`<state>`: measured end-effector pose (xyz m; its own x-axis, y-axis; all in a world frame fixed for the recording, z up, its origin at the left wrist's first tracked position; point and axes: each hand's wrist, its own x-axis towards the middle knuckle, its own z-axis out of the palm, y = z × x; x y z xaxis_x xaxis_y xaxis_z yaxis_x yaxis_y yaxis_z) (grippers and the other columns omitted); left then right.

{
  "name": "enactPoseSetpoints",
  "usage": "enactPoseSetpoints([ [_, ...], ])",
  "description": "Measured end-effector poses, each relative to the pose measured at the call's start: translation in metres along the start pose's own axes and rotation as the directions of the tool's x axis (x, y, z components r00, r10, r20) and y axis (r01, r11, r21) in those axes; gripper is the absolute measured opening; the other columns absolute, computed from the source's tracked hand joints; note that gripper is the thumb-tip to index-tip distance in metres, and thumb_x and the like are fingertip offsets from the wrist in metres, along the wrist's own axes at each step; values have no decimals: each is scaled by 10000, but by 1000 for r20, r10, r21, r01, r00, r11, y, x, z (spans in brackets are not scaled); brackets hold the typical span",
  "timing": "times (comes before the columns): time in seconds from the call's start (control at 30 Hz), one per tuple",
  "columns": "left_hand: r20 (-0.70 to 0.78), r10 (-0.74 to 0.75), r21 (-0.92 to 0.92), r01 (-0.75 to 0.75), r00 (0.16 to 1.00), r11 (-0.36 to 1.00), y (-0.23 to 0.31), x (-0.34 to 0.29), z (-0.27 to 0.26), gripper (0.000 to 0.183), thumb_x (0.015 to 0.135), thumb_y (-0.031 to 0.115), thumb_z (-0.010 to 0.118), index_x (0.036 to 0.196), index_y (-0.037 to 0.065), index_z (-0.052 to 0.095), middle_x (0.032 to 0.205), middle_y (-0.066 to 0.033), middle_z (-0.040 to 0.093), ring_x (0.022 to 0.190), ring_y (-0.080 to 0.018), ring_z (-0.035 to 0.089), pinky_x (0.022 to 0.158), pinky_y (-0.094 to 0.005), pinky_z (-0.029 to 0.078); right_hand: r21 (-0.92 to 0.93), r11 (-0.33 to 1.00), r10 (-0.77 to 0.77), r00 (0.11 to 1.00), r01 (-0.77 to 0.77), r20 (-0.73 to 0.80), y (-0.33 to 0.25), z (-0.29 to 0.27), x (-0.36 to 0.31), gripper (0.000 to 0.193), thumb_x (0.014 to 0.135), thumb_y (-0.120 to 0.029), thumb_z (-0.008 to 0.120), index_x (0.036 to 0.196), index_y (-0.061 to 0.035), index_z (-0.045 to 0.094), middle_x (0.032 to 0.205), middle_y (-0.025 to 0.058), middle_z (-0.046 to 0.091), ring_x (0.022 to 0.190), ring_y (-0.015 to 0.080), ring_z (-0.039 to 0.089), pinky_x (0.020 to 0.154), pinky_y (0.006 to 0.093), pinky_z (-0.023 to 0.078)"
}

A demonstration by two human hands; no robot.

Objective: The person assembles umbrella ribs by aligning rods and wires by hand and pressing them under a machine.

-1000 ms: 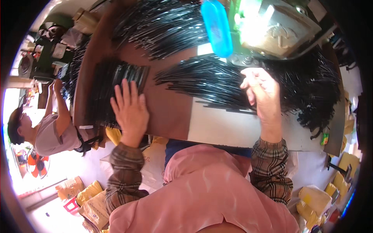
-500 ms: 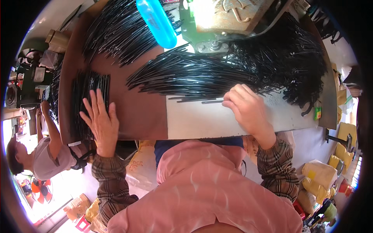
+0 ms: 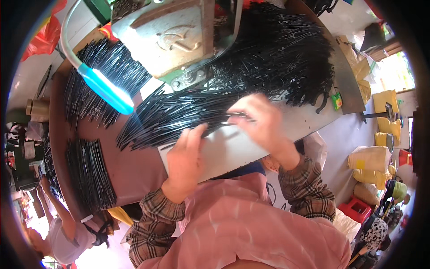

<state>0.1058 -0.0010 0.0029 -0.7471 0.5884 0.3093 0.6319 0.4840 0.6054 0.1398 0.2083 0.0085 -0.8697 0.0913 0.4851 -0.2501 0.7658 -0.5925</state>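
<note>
A pile of thin black rods (image 3: 179,112) lies across the middle of the table. My right hand (image 3: 264,123), smeared by motion, is at the pile's right front, fingers curled around a thin black rod (image 3: 245,118). Near the front edge of the same pile is my left hand (image 3: 186,157); its fingers reach forward, slightly bent, with the fingertips by the rods. I see nothing clearly gripped in it. A neat stack of black rods (image 3: 89,175) sits at the table's left side.
A blue lamp (image 3: 105,89) hangs over the left of the pile. Beyond it stands a metal machine (image 3: 168,40). More black rods (image 3: 107,67) lie far left, and a large dark heap (image 3: 286,54) fills the far right. A co-worker (image 3: 67,235) is at the left.
My left hand has left the neat stack and moved right to the middle pile. My right hand has shifted over the pile's edge. The whole view has turned.
</note>
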Motion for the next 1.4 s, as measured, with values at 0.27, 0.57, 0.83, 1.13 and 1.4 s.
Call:
enactPoseSetpoints([
  [0.27, -127, -126, -209, 98, 984, 973, -10, 1, -14, 163, 886, -22, 565, 1035, 5, 623, 807, -125, 573, 673, -224, 560, 617, -287, 455, -289, 953, 78, 994, -96, -73, 53, -13, 31, 98, 791, -142, 710, 842, -72, 665, 881, 37, 617, 768, 225, 630, 652, 332, 508],
  [0.57, -18, -354, -414, 315, 935, 854, -23, 10, -33, 169, 890, 13, 583, 1046, -22, 637, 885, -92, 639, 749, -113, 586, 687, -235, 467, -319, 948, -13, 1000, 19, 23, 53, -23, 37, 60, 765, -109, 712, 802, -68, 689, 822, 50, 633, 759, 246, 631, 652, 336, 524],
  [0.83, 121, -438, -580, 422, 891, 697, -24, 25, -26, 142, 907, 37, 586, 1017, -32, 644, 868, 8, 626, 769, -29, 539, 684, -201, 448, -205, 959, -252, 913, 193, -320, 31, -29, 69, 74, 773, -98, 734, 793, -79, 665, 778, 25, 660, 702, 172, 600, 594, 276, 505],
  [1.13, 13, -480, -650, 373, 877, 662, -35, 46, -10, 91, 859, 4, 626, 938, -33, 653, 781, 14, 622, 673, -30, 514, 595, -183, 413, 455, 839, 181, 942, -298, 283, -26, 34, 45, 78, 940, -69, 523, 994, -13, 520, 792, 125, 635, 687, 187, 624, 623, 315, 499],
  [1.4, -110, -455, -661, 277, 884, 698, -41, 48, -5, 109, 835, -19, 640, 939, -41, 662, 780, -12, 649, 681, -44, 546, 616, -199, 446, 417, 882, 191, 975, -221, 113, -22, 64, 46, 80, 874, -61, 603, 921, -6, 637, 703, 104, 644, 558, 176, 614, 539, 290, 479],
])
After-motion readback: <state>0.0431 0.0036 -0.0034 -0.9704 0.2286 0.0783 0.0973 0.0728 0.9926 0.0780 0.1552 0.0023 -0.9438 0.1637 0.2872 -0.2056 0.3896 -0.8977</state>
